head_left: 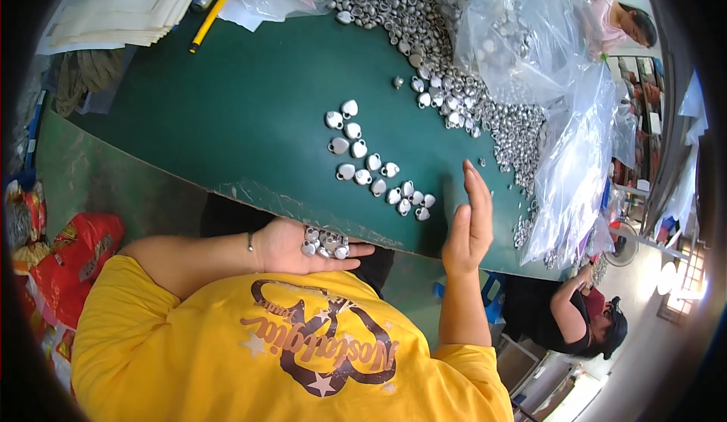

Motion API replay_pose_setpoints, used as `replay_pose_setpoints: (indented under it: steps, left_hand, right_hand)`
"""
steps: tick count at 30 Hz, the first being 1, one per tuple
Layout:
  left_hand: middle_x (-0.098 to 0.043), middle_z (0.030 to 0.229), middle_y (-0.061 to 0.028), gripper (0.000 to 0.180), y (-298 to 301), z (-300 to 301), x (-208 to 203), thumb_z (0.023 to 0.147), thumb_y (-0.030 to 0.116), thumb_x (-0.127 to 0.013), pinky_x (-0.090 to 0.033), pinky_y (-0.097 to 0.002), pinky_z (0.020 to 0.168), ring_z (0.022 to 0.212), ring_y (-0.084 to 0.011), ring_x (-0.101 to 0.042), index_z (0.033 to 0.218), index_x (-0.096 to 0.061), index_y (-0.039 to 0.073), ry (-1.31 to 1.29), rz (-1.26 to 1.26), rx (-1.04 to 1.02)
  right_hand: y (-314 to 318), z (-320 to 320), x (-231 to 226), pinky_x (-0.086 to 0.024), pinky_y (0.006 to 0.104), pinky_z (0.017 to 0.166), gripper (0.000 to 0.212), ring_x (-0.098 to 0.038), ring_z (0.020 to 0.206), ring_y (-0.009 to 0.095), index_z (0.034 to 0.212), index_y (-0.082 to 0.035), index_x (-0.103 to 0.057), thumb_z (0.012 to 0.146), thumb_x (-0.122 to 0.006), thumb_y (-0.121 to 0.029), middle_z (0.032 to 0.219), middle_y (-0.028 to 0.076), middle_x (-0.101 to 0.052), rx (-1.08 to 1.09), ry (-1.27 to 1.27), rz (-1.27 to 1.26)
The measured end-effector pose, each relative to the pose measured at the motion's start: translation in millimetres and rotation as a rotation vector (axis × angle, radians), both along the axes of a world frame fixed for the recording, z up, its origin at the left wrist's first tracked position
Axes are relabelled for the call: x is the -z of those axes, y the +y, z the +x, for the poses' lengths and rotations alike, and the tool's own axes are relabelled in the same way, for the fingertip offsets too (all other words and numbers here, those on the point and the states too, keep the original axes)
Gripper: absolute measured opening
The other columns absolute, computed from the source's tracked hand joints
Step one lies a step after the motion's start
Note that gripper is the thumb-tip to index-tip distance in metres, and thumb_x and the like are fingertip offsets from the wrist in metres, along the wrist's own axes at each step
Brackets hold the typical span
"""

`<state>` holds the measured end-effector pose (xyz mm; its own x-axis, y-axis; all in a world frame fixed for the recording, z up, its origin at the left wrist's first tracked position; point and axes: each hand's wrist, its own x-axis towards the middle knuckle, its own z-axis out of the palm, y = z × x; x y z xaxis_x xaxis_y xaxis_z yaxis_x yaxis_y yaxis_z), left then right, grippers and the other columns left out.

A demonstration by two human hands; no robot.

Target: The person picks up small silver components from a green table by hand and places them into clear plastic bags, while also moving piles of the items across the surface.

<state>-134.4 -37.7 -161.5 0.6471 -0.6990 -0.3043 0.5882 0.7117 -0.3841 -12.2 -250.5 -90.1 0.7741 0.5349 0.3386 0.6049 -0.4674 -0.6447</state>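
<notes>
My left hand (284,249) lies palm up just under the table's front edge, its fingers stretched out. Cupped in that palm is a small heap of silver heart-shaped metal charms (327,242), each with a little loop. On the green tabletop, my right hand (469,229) stands on its edge with straight fingers, nothing visible in it. To its left, a loose trail of more heart-shaped charms (360,149) runs from the middle of the table toward this hand. The nearest of them, a charm (422,214), is a short way from the fingers.
A large pile of small silver metal parts (424,35) spreads along the far right, partly under clear plastic bags (560,119). At the far left are papers (121,5), a yellow pen (213,17) and a cloth bundle (87,77). Two people (568,316) sit beyond the table's right side.
</notes>
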Motion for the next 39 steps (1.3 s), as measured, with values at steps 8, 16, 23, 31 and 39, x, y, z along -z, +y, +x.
replay_pose_setpoints:
  steps: [8, 16, 23, 31, 39]
  left_hand:
    - [-0.041, 0.133, -0.0200, 0.055, -9, 0, -1, 0.089, 0.039, -0.043, -0.028, -0.0495, 0.106, 0.126, -0.0379, -0.035, 0.128, -0.042, 0.001, -0.053, 0.086, -0.015]
    - [-0.048, 0.126, -0.0184, 0.050, -14, -1, -1, 0.089, 0.035, -0.045, -0.033, -0.0499, 0.102, 0.117, -0.0373, -0.045, 0.124, -0.045, 0.000, -0.017, 0.061, 0.007]
    - [-0.050, 0.124, -0.0200, 0.048, -20, -6, 18, 0.089, 0.032, -0.045, -0.036, -0.0481, 0.100, 0.117, -0.0391, -0.045, 0.124, -0.046, -0.001, -0.054, -0.122, -0.118]
    - [-0.053, 0.119, -0.0176, 0.041, -12, -2, -1, 0.090, 0.030, -0.046, -0.034, -0.0501, 0.101, 0.115, -0.0384, -0.046, 0.120, -0.049, 0.003, -0.013, 0.058, -0.015]
    - [-0.054, 0.120, -0.0149, 0.042, -12, 0, -3, 0.090, 0.036, -0.045, -0.038, -0.0495, 0.098, 0.111, -0.0371, -0.051, 0.118, -0.051, 0.006, -0.002, 0.109, 0.019]
  right_hand:
    - [2, -46, 7, -0.048, 0.0341, 0.073, 0.027, -0.059, 0.083, 0.026, 0.090, 0.000, -0.065, 0.064, -0.062, 0.007, 0.096, 0.011, -0.062, -0.239, -0.173, -0.144]
    - [10, -21, 4, -0.046, 0.0371, 0.076, 0.033, -0.056, 0.089, 0.030, 0.097, -0.003, -0.064, 0.065, -0.062, 0.004, 0.105, 0.012, -0.059, -0.099, -0.290, -0.230]
    - [15, -48, 3, -0.047, 0.0330, 0.074, 0.024, -0.058, 0.086, 0.025, 0.089, -0.003, -0.067, 0.065, -0.066, -0.001, 0.101, 0.011, -0.061, -0.635, -0.068, -0.070]
    - [26, -30, 1, -0.046, 0.0336, 0.075, 0.031, -0.056, 0.088, 0.026, 0.095, -0.004, -0.065, 0.064, -0.063, -0.002, 0.098, 0.009, -0.060, -0.430, -0.157, -0.190]
    - [56, -14, -3, -0.045, 0.0362, 0.078, 0.031, -0.055, 0.090, 0.031, 0.099, -0.002, -0.062, 0.068, -0.063, 0.003, 0.104, 0.015, -0.057, -0.246, -0.186, -0.186]
